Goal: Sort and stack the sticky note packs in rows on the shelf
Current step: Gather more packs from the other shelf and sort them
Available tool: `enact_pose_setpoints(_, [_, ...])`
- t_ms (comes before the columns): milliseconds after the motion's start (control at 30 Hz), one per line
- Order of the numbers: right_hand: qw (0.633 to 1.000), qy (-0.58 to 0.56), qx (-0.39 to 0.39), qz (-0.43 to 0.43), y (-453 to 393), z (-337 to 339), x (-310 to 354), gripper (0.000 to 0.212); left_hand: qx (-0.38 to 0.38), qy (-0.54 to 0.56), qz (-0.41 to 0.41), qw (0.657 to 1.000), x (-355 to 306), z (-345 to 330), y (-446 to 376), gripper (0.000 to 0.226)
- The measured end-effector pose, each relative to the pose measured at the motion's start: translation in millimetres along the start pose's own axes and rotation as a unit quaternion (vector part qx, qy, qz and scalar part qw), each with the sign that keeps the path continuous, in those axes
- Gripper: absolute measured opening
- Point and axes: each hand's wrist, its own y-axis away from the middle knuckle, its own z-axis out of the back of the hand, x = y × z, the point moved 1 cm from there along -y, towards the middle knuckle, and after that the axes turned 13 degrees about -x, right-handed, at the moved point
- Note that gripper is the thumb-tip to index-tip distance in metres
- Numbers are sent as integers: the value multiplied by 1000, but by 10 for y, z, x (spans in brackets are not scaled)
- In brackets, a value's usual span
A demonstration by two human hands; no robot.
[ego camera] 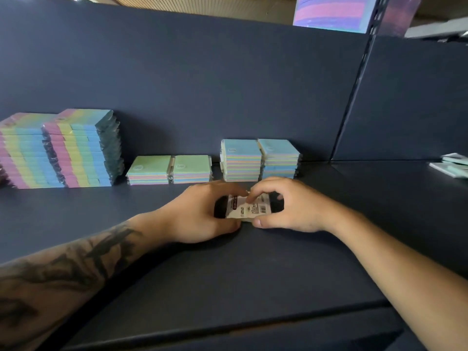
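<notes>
Both hands meet over one sticky note pack (249,207) at the middle of the dark shelf (126,214); its white barcode label faces up. My left hand (202,214) grips its left side, and my right hand (283,206) pinches its right side with thumb below and fingers above. Along the back wall stand rows of packs: two tall rainbow stacks (76,150) at left, two single green-topped packs (169,169) in the middle, and two short blue-topped stacks (260,159) just behind my hands.
A vertical divider (354,97) splits the shelf at right. Beyond it a few loose packs (453,164) lie near the right edge. A large pastel pad (331,12) shows above the back wall. The shelf's front edge (228,325) runs below my forearms.
</notes>
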Motion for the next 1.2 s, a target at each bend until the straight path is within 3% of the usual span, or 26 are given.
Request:
enact_pose_setpoints(167, [986,-158,-46,-13,53,1,-10,42,-52,69,-1,996,76,-28,18,51])
enact_pose_setpoints(333, [914,-395,-67,-68,72,-16,36,21,-113,146,8,983,61,-3,11,13])
enact_pose_setpoints(467, [869,-478,-55,-112,70,-23,107,16,-130,286,80,946,36,36,18,15])
enact_pose_setpoints(533, [875,-465,-63,-117,74,-14,106,21,-141,326,103,929,31,42,17,27])
enact_pose_setpoints(633, [917,-366,-118,-105,79,-44,71,31,-167,359,141,908,12,68,10,35])
enact_pose_setpoints(733, [959,-217,-183,-14,137,-54,94,53,-179,361,174,899,20,89,14,21])
enact_pose_setpoints(800, [975,-112,-178,66,180,-54,146,65,-178,348,182,902,22,98,21,8])
enact_pose_setpoints(967, [970,7,-173,169,153,-118,266,66,-133,350,191,907,-49,126,43,7])
enact_pose_setpoints(1200, [969,-8,-164,182,203,-161,249,70,-97,253,161,949,-120,234,164,21])
